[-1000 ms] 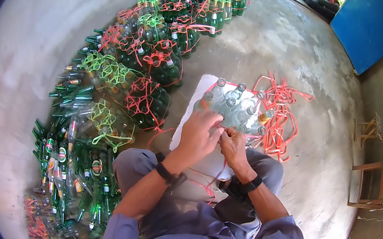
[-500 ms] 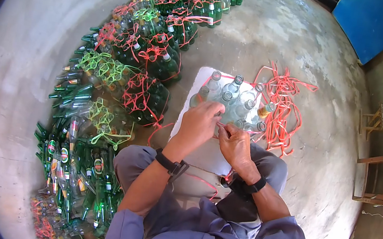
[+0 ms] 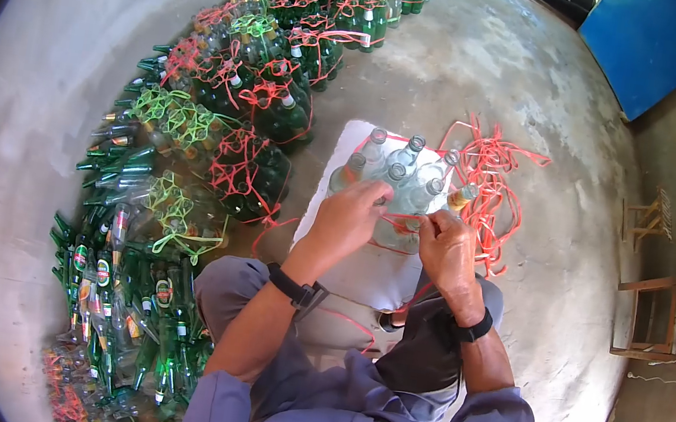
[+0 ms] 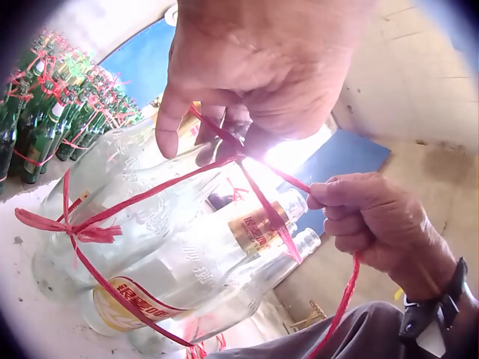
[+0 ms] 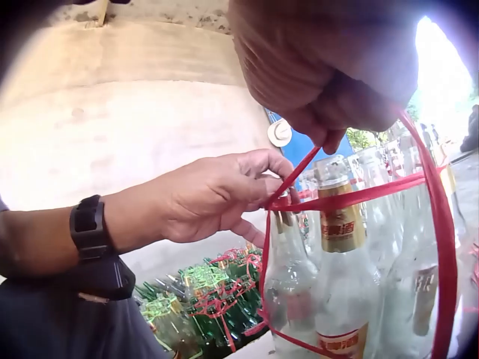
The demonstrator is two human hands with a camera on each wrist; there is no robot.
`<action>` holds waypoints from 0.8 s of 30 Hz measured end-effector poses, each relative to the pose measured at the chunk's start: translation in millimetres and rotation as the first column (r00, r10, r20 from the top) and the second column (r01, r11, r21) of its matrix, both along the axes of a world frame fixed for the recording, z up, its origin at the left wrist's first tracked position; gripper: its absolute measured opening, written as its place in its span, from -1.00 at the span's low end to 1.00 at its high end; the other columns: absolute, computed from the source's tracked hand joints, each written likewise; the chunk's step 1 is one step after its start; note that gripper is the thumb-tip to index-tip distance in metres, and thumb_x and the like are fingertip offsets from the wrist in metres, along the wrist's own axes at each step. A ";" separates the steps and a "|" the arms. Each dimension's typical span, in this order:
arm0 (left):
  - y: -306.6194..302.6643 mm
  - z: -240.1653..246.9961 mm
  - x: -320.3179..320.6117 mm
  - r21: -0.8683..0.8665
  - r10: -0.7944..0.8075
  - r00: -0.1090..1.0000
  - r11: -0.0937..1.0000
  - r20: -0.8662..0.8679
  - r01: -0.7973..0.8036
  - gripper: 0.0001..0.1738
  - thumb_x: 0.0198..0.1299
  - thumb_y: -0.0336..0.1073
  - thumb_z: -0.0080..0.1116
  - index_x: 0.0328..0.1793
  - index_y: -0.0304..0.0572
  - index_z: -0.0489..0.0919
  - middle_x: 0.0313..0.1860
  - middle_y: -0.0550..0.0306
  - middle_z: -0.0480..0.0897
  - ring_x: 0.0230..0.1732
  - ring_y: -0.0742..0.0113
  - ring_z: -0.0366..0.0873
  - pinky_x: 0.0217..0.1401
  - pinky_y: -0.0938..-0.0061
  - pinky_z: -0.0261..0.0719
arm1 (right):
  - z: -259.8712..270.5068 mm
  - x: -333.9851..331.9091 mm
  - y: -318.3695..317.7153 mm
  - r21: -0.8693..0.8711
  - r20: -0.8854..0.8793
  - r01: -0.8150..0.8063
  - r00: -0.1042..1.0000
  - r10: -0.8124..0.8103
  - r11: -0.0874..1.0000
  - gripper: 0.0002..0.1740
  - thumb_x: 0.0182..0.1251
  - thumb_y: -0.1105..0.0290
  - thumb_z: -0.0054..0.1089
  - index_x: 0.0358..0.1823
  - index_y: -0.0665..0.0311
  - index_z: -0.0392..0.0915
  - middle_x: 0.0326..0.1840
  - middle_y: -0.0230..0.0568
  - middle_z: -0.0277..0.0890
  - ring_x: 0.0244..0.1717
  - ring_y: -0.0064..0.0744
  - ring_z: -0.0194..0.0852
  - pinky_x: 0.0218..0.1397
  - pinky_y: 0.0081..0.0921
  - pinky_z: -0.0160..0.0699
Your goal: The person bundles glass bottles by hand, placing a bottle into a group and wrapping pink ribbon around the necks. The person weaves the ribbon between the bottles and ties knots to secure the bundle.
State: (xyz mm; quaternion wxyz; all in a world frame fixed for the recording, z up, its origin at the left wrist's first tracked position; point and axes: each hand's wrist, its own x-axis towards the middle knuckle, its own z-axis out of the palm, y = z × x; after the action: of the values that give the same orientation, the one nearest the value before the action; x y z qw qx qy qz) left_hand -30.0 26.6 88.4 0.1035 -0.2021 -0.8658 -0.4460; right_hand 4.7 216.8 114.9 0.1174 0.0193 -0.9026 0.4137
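The person's left hand (image 3: 347, 223) is curling its fingers onto a flat red plastic strap (image 5: 445, 254) at the neck of one bottle, its lowest finger sticking out loosely. The right hand (image 3: 452, 250) is pinching another stretch of the same strap between bent fingers and pulling it taut above the bottles, while a length is trailing down below that hand.

The clear glass bottles with gold-and-red labels (image 5: 348, 288) are standing upright in a close cluster on a flat white sheet (image 3: 371, 281), just in front of the seated person's knees. Strands of the strap are crossing by the necks and running around the outside of the cluster — the left wrist view is showing a knot at one side.

A tangled heap of loose red straps (image 3: 486, 156) is lying on the grey concrete floor (image 3: 543, 242) just beyond the sheet's right edge. To the person's left, dark green glass bottles bound in red and lime-green straps (image 3: 290, 125) are standing in a long row; nearer the person, loose green and clear bottles (image 3: 159, 294) are lying in a pile.
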 end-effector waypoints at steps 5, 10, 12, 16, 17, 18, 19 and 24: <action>1.4 3.8 1.8 -0.016 0.013 0.999 1.000 0.043 -0.012 -0.74 0.23 -0.44 0.28 0.02 -0.05 0.55 -0.13 0.07 0.70 -0.08 0.00 0.68 -0.08 0.23 0.61 | -10.5 -23.3 8.3 0.235 -0.051 0.004 0.999 0.008 0.972 -0.77 0.32 0.38 0.26 -0.43 0.41 0.58 -0.48 0.22 0.59 -0.36 0.27 0.63 -0.24 0.05 0.58; 6.8 -0.1 1.8 -0.024 0.084 0.995 0.996 -0.045 -0.085 -0.73 0.15 -0.40 0.38 -0.05 0.00 0.57 -0.24 0.10 0.69 -0.16 0.05 0.68 -0.15 0.22 0.61 | -11.9 -23.6 5.9 0.335 -0.062 0.037 0.998 -0.017 0.941 -0.78 0.32 0.38 0.23 -0.42 0.41 0.58 -0.49 0.26 0.59 -0.37 0.30 0.63 -0.24 0.07 0.62; 10.7 -2.9 0.6 -0.032 0.108 0.992 0.993 -0.065 -0.110 -0.73 0.13 -0.41 0.40 -0.08 0.00 0.57 -0.25 0.10 0.68 -0.17 0.05 0.68 -0.17 0.21 0.61 | -16.3 -18.5 5.2 0.317 -0.066 0.072 0.996 -0.054 0.946 -0.79 0.33 0.40 0.21 -0.41 0.42 0.57 -0.50 0.26 0.59 -0.40 0.30 0.64 -0.29 0.08 0.62; 13.7 -5.6 0.1 -0.031 0.144 0.986 0.989 -0.078 -0.147 -0.72 0.08 -0.43 0.42 -0.14 -0.01 0.55 -0.29 0.11 0.66 -0.20 0.04 0.67 -0.20 0.19 0.60 | -34.5 -5.8 5.3 0.233 -0.088 0.109 0.992 -0.090 0.966 -0.81 0.34 0.41 0.20 -0.38 0.41 0.55 -0.51 0.25 0.60 -0.43 0.30 0.63 -0.34 0.08 0.61; 14.5 -5.8 0.5 -0.028 0.144 0.986 0.989 -0.079 -0.147 -0.72 0.08 -0.43 0.42 -0.14 -0.01 0.55 -0.29 0.11 0.66 -0.20 0.04 0.67 -0.20 0.19 0.60 | -38.8 -1.4 4.0 0.198 -0.114 0.124 0.988 -0.103 0.972 -0.82 0.35 0.41 0.20 -0.37 0.40 0.53 -0.51 0.24 0.60 -0.44 0.30 0.63 -0.34 0.08 0.61; 15.0 -5.3 0.7 -0.030 0.149 0.986 0.988 -0.082 -0.152 -0.72 0.07 -0.44 0.42 -0.14 -0.01 0.55 -0.30 0.11 0.66 -0.20 0.03 0.67 -0.21 0.18 0.60 | -41.9 2.6 3.0 0.161 -0.139 0.138 0.983 -0.116 0.977 -0.82 0.36 0.41 0.20 -0.35 0.39 0.51 -0.52 0.23 0.60 -0.45 0.30 0.63 -0.35 0.08 0.61; 15.1 -4.7 0.9 -0.033 0.153 0.985 0.987 -0.084 -0.156 -0.71 0.07 -0.45 0.42 -0.14 -0.01 0.55 -0.31 0.11 0.65 -0.21 0.03 0.66 -0.21 0.18 0.59 | -43.7 6.4 2.4 0.149 -0.105 0.144 0.986 -0.129 0.978 -0.81 0.37 0.39 0.23 -0.32 0.38 0.49 -0.52 0.21 0.60 -0.46 0.30 0.63 -0.37 0.08 0.59; 17.3 -6.6 0.5 -0.033 0.153 0.985 0.987 -0.086 -0.156 -0.71 0.05 -0.47 0.41 -0.16 -0.05 0.54 -0.30 0.10 0.66 -0.19 -0.01 0.65 -0.19 0.13 0.58 | -61.5 20.6 1.4 0.049 -0.047 0.224 0.974 -0.222 0.973 -0.83 0.38 0.44 0.26 -0.28 0.45 0.56 -0.51 0.06 0.63 -0.50 -0.10 0.66 -0.37 -0.24 0.61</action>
State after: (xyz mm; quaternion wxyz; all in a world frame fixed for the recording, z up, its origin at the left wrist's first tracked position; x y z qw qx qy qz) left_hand -29.5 43.9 81.7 0.1697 -0.1549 -0.8825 -0.4104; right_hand 25.3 218.2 53.3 0.1810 -0.0705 -0.9074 0.3728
